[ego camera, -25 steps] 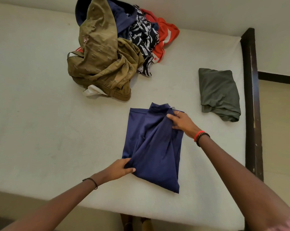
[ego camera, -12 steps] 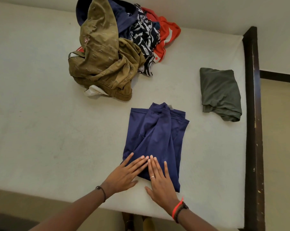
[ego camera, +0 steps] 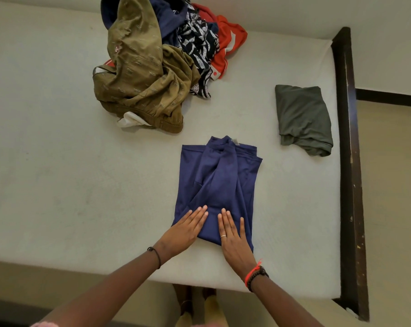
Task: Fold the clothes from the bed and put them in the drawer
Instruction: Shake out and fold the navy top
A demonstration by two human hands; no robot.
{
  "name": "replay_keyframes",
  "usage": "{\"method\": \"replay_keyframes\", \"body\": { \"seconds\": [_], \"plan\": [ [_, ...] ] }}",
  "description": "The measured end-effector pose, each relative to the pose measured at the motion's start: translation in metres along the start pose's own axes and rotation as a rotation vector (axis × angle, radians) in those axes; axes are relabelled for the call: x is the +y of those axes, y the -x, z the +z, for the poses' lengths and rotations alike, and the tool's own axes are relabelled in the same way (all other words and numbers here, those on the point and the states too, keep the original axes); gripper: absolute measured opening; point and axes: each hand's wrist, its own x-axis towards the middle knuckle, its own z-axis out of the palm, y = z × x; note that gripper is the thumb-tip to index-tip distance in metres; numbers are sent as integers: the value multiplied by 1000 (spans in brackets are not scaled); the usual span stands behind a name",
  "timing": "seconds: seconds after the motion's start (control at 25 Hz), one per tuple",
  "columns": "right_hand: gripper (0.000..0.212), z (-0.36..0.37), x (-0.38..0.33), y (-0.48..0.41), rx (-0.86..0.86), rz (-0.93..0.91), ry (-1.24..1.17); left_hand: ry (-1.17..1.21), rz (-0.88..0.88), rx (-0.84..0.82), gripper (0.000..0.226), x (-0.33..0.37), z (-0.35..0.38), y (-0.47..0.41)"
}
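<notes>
– Navy garment (ego camera: 220, 185), part-folded: location?
– Laid on the bed (ego camera: 58, 161), near edge. Pressed flat under left hand (ego camera: 188, 230) and right hand (ego camera: 233, 237), fingers straight, nothing gripped, presumably so folds are set.

One wide-angle camera, worn on the person's head, looks forward and steeply down from above the near edge of the mattress (ego camera: 58, 185). It sits close: both forearms enter from the bottom edge, and the left hand (ego camera: 185, 230) and right hand (ego camera: 233, 239) lie just below centre on the navy garment (ego camera: 218, 180). Straight beneath, the person's feet (ego camera: 211, 310) show past the mattress edge. The pile of unfolded clothes (ego camera: 157, 62) lies at the far top of the view, and the dark bed frame (ego camera: 348, 161) runs down the right side.
</notes>
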Motion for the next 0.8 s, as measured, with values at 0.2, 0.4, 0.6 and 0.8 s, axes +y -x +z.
{"method": "replay_keyframes", "body": {
  "seconds": [0.2, 0.4, 0.6, 0.8],
  "plan": [
    [94, -18, -15, 34, -304, -2, -234, -25, 28, -206, 79, 22, -14, 37],
    [58, -68, -12, 43, -693, -64, -506, 313, -12, -421, 46, 30, -50, 55],
    [17, -128, 28, 10, -606, 8, -634, 540, -57, -344, 11, 2, -106, 33],
    [10, -153, 77, -35, -413, 54, -679, 584, -128, -203, 28, -34, -144, -14]
  ]
}}
